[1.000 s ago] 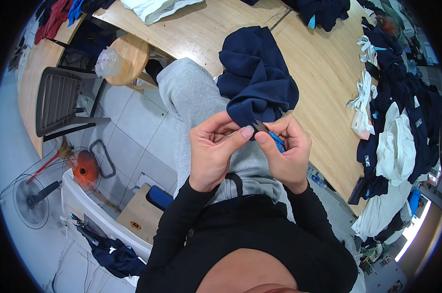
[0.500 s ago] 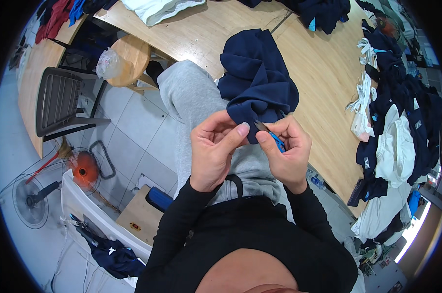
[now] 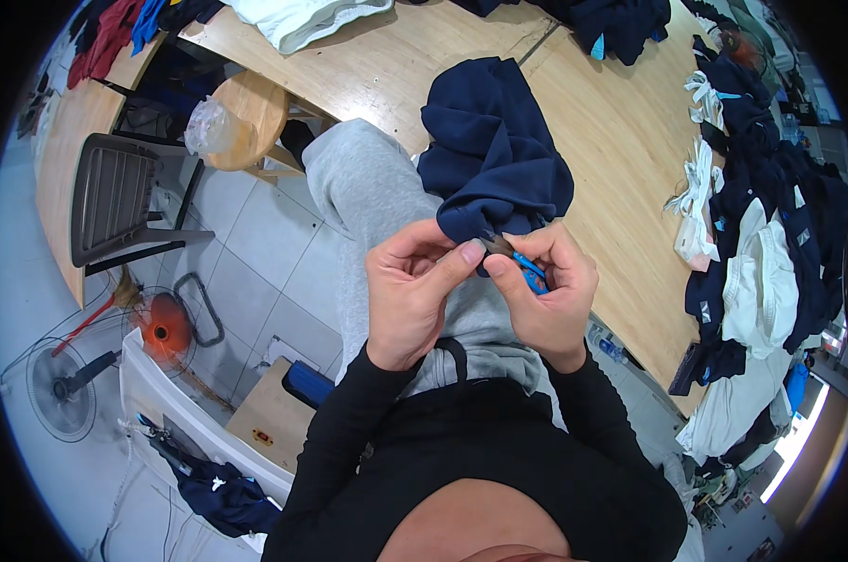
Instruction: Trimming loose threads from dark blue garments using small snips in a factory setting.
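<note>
Navy cloth [image 3: 494,140], near edge: pinched between thumb and fingers of the nearly closed left hand [image 3: 410,290].
Right hand [image 3: 553,290]: curled round the blue snips [image 3: 531,266], grasping them by the grip.
Snips' aim: blades toward the left thumb, long axis slanting from lower right to upper left.
Cloth's lie: bunched, lengthwise up the view from both hands, over the counter [image 3: 616,215].

From the head, my wide fisheye looked steeply down over the wearer's torso [image 3: 461,421]. It faced the hands [image 3: 407,300], close and central, just on the wearer's side of the table [image 3: 620,225], and reached across the table and the floor [image 3: 274,239] left of it.
</note>
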{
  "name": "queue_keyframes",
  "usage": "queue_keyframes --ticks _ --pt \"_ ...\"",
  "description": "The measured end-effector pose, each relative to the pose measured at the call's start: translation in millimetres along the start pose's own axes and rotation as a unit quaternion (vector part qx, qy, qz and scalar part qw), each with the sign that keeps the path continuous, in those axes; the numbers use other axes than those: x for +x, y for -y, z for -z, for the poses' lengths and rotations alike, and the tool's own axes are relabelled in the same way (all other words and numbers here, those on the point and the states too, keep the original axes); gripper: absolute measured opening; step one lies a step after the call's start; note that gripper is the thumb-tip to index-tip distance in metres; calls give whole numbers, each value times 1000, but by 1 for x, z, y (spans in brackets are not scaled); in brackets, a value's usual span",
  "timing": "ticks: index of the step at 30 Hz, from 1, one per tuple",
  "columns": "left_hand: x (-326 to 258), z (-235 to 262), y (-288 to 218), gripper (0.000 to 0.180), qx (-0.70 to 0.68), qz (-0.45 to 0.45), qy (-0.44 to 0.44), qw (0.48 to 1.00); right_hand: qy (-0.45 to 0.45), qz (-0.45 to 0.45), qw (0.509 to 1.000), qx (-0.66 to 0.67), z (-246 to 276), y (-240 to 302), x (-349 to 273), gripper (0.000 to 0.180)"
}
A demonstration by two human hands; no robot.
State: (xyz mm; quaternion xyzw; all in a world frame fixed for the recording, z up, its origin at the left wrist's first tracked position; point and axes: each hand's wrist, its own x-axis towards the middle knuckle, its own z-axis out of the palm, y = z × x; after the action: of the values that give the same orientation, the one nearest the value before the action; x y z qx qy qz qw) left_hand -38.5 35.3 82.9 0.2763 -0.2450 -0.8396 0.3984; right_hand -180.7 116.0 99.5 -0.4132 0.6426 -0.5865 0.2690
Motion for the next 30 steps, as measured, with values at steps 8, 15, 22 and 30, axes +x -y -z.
queue_keyframes --ticks 8,15,22,30 --pt "-1 2 0 26 19 -10 -3 1000 2 -25 1000 7 0 2 -1 23" --pt "0 3 1 24 81 -30 6 996 -5 -7 1000 0 0 3 1 22" --pt "0 1 -2 23 114 -46 1 992 12 -46 999 -2 5 1 0 22" --pt "0 1 -3 24 97 -43 -11 994 13 -50 998 42 4 0 -2 20"
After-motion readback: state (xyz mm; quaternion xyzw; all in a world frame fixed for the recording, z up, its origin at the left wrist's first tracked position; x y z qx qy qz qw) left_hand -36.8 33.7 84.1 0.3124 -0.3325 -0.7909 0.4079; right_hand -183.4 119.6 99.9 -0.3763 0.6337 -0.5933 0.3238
